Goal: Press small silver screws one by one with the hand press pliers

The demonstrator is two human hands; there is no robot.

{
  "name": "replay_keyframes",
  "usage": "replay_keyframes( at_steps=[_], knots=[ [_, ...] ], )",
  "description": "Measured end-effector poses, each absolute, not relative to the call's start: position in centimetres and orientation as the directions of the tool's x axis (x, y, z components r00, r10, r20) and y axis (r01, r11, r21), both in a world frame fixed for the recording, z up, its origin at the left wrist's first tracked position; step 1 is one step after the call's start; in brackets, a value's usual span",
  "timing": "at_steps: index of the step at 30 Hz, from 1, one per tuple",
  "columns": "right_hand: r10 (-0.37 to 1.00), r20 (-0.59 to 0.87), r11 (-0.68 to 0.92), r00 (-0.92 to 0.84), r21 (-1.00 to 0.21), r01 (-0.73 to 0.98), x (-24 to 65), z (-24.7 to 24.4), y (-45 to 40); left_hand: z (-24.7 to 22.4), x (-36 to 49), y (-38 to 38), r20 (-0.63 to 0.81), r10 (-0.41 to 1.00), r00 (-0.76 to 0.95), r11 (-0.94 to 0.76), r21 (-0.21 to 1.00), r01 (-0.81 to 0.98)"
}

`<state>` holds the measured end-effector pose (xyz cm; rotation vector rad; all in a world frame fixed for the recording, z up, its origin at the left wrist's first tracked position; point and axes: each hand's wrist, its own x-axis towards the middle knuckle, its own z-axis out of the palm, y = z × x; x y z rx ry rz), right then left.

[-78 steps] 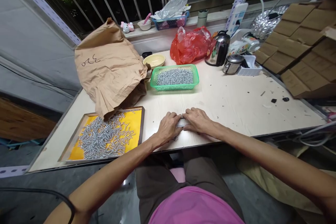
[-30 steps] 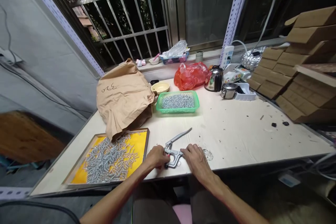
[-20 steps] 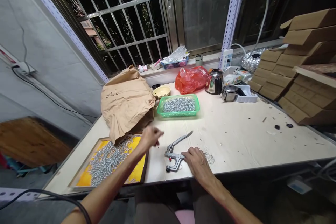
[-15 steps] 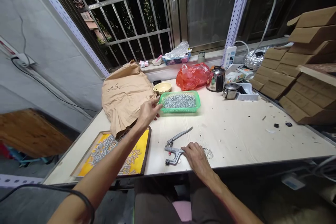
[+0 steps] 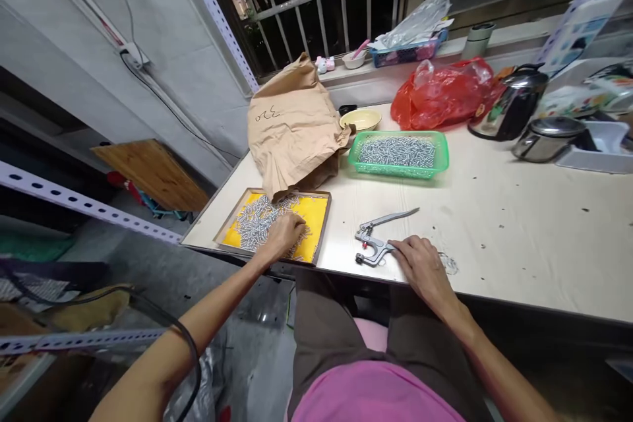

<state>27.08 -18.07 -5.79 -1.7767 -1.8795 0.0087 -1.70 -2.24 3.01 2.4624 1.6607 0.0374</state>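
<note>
My left hand (image 5: 285,235) is down in a shallow tray (image 5: 324,232) with a yellow bottom, fingers curled together over small silvery metal pieces (image 5: 257,223); whatever is between the fingertips is hidden. My right hand (image 5: 422,266) rests on the table near its front edge, fingers closed on one handle of grey hand pliers (image 5: 378,250). The pliers lie with jaws to the left, a spring and a small red part by the jaw, and the upper handle spread away. Beyond them stands a green basket (image 5: 398,172) full of similar metal pieces.
A crumpled brown paper bag (image 5: 291,125) leans over the tray's back edge. Behind the basket are a yellow bowl (image 5: 361,120) and a red plastic bag (image 5: 435,95). A kettle (image 5: 512,102) and a lidded metal pot (image 5: 546,140) stand at right. Thin clear rings (image 5: 449,264) lie by my right hand.
My left hand has moved from beside the green basket down and back into the tray. The view has turned left and downward. My right hand stays on the pliers.
</note>
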Motion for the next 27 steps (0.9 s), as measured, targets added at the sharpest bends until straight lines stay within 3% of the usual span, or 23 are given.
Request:
replay_keyframes(
  at_steps=[4, 10, 16, 19, 22, 25, 27],
  knots=[
    [0.929, 0.369, 0.131, 0.017, -0.372, 0.919, 27.2, -5.9, -18.1, 2.1, -1.8, -2.3, -0.088, 0.893, 0.442, -0.438, 0.063, 0.897],
    [0.937, 0.348, 0.113, 0.026, -0.372, 0.921, 27.2, -5.7, -18.2, 3.0, -0.9, -2.1, -0.231, 0.827, 0.513, -0.547, -0.118, 0.829],
    [0.940, 0.339, 0.101, 0.033, -0.370, 0.924, 27.1, -5.5, -18.1, 3.0, -0.7, -2.0, -0.232, 0.819, 0.524, -0.554, -0.089, 0.827],
    [0.944, 0.326, 0.077, 0.050, -0.365, 0.928, 26.9, -4.8, -17.9, 3.0, -1.2, -1.4, -0.121, 0.872, 0.474, -0.474, 0.038, 0.880],
    [0.957, 0.287, 0.059, 0.047, -0.353, 0.934, 26.9, -3.8, -17.7, 3.7, -1.0, -1.4, -0.088, 0.929, 0.359, -0.314, 0.323, 0.893],
    [0.971, 0.236, 0.057, 0.027, -0.343, 0.938, 27.0, -3.0, -17.4, 4.6, 0.9, -3.2, -0.270, 0.919, 0.288, -0.034, 0.672, 0.739],
    [0.976, 0.215, 0.045, 0.031, -0.339, 0.940, 27.0, -2.7, -17.3, 4.7, 2.9, -5.0, -0.402, 0.857, 0.324, 0.144, 0.788, 0.598]
  ],
)
